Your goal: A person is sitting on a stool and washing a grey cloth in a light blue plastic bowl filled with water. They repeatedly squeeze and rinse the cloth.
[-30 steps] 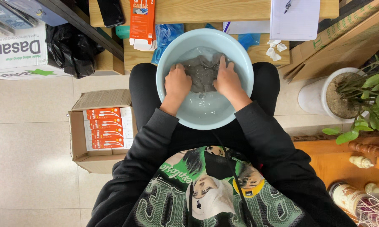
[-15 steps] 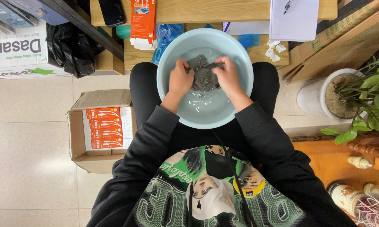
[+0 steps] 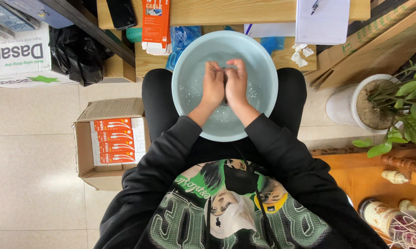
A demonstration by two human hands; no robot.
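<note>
I press my left hand (image 3: 213, 88) and right hand (image 3: 237, 86) tight around the grey cloth (image 3: 226, 83) over the basin (image 3: 185, 64), washing seemingly midway, wringing undone.

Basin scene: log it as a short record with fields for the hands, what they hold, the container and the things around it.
left hand: pressed against the right, closed on the grey cloth
right hand: closed on the same cloth
grey cloth: bunched between both palms, mostly hidden
basin: pale blue, round, on the person's lap, with water in it
cardboard box: open, on the floor at the person's left, holding orange and white packets
potted plant: white pot, at the person's right
</note>
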